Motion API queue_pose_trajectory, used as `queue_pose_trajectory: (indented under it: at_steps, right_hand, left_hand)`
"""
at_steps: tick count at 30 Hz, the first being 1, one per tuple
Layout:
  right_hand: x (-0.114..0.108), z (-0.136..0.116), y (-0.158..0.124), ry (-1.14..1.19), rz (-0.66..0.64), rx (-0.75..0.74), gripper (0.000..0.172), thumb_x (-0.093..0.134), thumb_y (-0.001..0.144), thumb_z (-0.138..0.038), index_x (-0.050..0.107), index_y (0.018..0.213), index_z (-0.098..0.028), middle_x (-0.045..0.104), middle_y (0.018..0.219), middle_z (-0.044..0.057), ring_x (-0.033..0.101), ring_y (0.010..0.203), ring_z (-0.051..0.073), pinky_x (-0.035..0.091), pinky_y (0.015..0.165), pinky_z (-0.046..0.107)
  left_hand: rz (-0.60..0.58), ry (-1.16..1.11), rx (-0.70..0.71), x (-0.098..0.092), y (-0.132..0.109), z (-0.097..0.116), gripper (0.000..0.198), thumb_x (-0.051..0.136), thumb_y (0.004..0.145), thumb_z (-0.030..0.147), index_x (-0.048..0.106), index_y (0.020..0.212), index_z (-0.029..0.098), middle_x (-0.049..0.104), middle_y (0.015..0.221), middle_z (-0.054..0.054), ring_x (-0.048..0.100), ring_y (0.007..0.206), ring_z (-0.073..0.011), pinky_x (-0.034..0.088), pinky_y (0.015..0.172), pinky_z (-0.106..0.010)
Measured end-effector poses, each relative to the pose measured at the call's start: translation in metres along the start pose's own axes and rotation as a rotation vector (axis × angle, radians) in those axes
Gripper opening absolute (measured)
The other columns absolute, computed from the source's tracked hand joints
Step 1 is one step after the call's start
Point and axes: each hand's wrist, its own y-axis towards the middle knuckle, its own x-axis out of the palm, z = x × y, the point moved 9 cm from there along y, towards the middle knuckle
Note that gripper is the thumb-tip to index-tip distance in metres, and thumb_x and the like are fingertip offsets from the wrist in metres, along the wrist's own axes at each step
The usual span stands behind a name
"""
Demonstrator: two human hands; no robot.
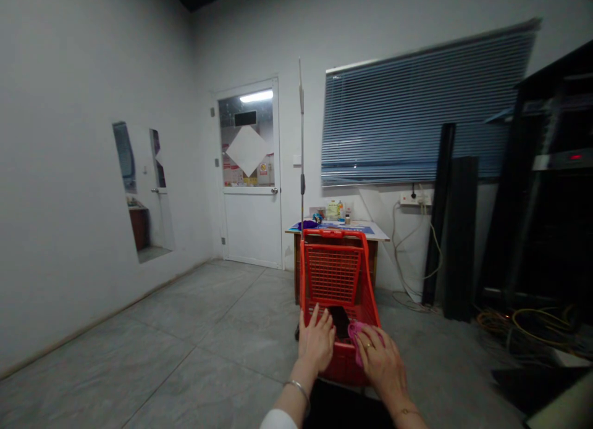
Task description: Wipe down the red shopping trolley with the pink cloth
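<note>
A small red plastic shopping cart (pixel 333 268) stands right in front of me, with a grid panel at its far end. My left hand (pixel 317 339) lies over the cart's near left rim, its fingers stretched out and apart, holding nothing. Bunched in my right hand (pixel 382 358) is a pink cloth (pixel 356 333), which rests against the near right rim. Between the two hands a dark flat object (pixel 339 321) lies inside the cart; its kind I cannot make out. A thin pole (pixel 302 145) rises at the cart's left side.
Behind the cart is a table (pixel 380 230) with bottles and a purple cloth on it. A white door (pixel 252 228) stands further back. Dark panels (pixel 458 237) lean at the right, near a black rack and loose cables (pixel 542 321) on the grey floor (pixel 208 342).
</note>
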Motion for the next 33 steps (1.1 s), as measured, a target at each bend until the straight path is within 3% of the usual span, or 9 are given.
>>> queue_pose_trajectory:
  at_steps: [2,8,17,21,26,33]
  right_hand:
    - [0.000,0.001,0.002,-0.012,0.025,0.053,0.021,0.053,0.091,-0.025,0.069,0.105,-0.026,0.068,0.113,0.002,0.054,0.106,0.020,0.040,0.094,0.035]
    - [0.006,-0.035,0.012,0.058,0.048,0.051,0.023,0.052,0.091,-0.025,0.068,0.107,-0.027,0.068,0.114,0.000,0.054,0.106,0.019,0.039,0.093,0.034]
    - [0.003,0.009,0.001,0.013,-0.016,0.004,0.025,0.052,0.091,-0.025,0.068,0.111,-0.028,0.066,0.118,0.001,0.052,0.110,0.020,0.039,0.094,0.035]
    - [0.001,-0.005,0.007,0.014,0.049,0.095,0.021,0.052,0.092,-0.027,0.070,0.102,-0.026,0.069,0.112,0.001,0.053,0.106,0.020,0.040,0.092,0.034]
    - [0.005,-0.031,0.015,0.087,0.006,0.057,0.022,0.052,0.092,-0.027,0.070,0.104,-0.028,0.068,0.114,0.000,0.052,0.107,0.019,0.038,0.093,0.033]
    - [0.010,-0.002,0.015,0.118,-0.156,0.008,0.021,0.051,0.093,-0.025,0.070,0.101,-0.028,0.069,0.109,0.001,0.052,0.103,0.018,0.036,0.087,0.031]
  left_hand:
    - [-0.012,-0.004,-0.006,0.003,0.002,0.001,0.043,0.029,0.101,0.038,0.054,0.136,0.031,0.051,0.144,-0.001,0.029,0.143,-0.0273,0.013,0.116,-0.065]
    - [-0.029,0.007,-0.003,0.004,0.002,-0.003,0.043,0.030,0.101,0.037,0.054,0.135,0.030,0.050,0.145,-0.002,0.028,0.144,-0.0268,0.012,0.117,-0.064]
    - [-0.019,-0.039,-0.002,0.002,0.001,0.003,0.041,0.029,0.101,0.034,0.057,0.131,0.031,0.052,0.143,0.000,0.027,0.144,-0.0251,0.009,0.116,-0.067]
    - [-0.039,-0.033,-0.015,0.004,0.004,0.008,0.041,0.031,0.100,0.034,0.058,0.130,0.029,0.053,0.143,-0.001,0.027,0.144,-0.0259,0.006,0.115,-0.068]
    - [-0.070,0.019,-0.001,0.004,0.003,0.006,0.041,0.032,0.099,0.032,0.061,0.127,0.027,0.054,0.141,-0.002,0.027,0.144,-0.0252,0.008,0.116,-0.066]
    - [-0.069,0.054,0.015,0.006,0.001,0.003,0.040,0.032,0.099,0.027,0.072,0.104,0.027,0.061,0.134,0.000,0.031,0.143,-0.0238,0.009,0.117,-0.065]
